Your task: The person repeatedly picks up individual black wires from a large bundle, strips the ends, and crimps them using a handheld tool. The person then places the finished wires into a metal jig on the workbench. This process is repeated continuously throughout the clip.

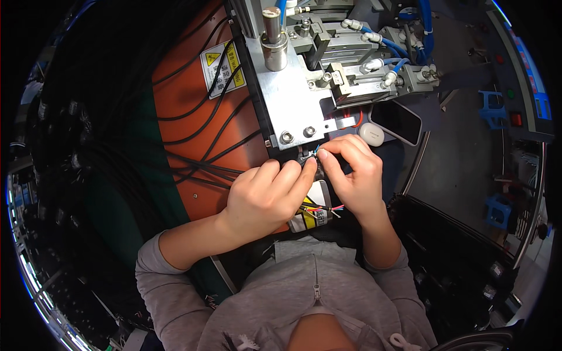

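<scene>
Orange bench [193, 99] (cable-strewn), steel fixture [287, 99], hands [310, 181] pinching wires [319, 209]

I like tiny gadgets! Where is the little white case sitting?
In the head view, the little white case sits right of centre, just above the right hand, beside the dark phone and below the metal machine.

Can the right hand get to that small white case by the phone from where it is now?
Probably yes. The right hand pinches thin wires at the metal bracket, and the white case lies just beyond its knuckles, with nothing between. It would have to let go of the wires first.
</scene>
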The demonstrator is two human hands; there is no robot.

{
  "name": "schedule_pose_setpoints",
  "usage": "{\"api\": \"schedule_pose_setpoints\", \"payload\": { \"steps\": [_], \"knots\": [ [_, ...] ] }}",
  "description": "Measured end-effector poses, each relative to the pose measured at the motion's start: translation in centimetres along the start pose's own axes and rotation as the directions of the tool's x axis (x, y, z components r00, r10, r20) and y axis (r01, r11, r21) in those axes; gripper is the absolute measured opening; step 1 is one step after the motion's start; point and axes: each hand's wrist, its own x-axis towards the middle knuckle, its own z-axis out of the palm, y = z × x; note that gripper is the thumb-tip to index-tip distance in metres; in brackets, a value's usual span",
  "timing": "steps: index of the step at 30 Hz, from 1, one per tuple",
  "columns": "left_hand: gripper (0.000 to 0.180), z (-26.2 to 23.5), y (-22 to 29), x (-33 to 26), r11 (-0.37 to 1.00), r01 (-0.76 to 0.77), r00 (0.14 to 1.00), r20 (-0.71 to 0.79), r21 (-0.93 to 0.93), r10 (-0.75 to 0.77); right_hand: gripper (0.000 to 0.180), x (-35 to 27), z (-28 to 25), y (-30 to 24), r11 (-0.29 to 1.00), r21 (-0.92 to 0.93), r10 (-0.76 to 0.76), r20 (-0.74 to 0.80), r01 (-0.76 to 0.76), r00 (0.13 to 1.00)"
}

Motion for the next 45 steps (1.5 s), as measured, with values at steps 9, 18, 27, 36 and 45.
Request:
{"api": "schedule_pose_setpoints", "payload": {
  "steps": [9, 18, 27, 36, 45],
  "knots": [
    [0.03, -0.3, 0.7, 0.1, 0.997, 0.07, 0.996, 0.054, 0.038, -0.072, 0.007, -0.4, 0.8, 0.3, 0.999, 0.002, -0.053, -0.055, 0.053, 0.997],
    [0.026, 0.4, -0.7, 0.4, 0.994, 0.063, 0.996, -0.056, -0.095, -0.068, 0.006, -1.7, 2.1, 1.9, 0.577, 0.642, 0.469, 0.247, -0.506, 0.848],
    [0.026, -2.0, 0.5, -0.1, 0.991, 0.095, 0.974, 0.197, 0.096, -0.113, 0.009, -1.4, 1.6, 1.3, 0.727, 0.497, 0.447, 0.18, -0.473, 0.876],
    [0.02, -1.6, -0.7, 0.1, 0.944, 0.194, 0.98, 0.105, -0.266, -0.172, 0.019, -1.2, -1.4, 0.7, 0.747, 0.653, -0.303, 0.166, 0.125, 0.938],
    [0.03, -1.1, -1.5, 0.0, 0.908, -0.073, 0.988, -0.157, -0.414, 0.008, 0.015, -0.9, -1.1, -2.0, 0.91, 0.415, -0.022, 0.007, 0.017, 1.0]
  ]
}}
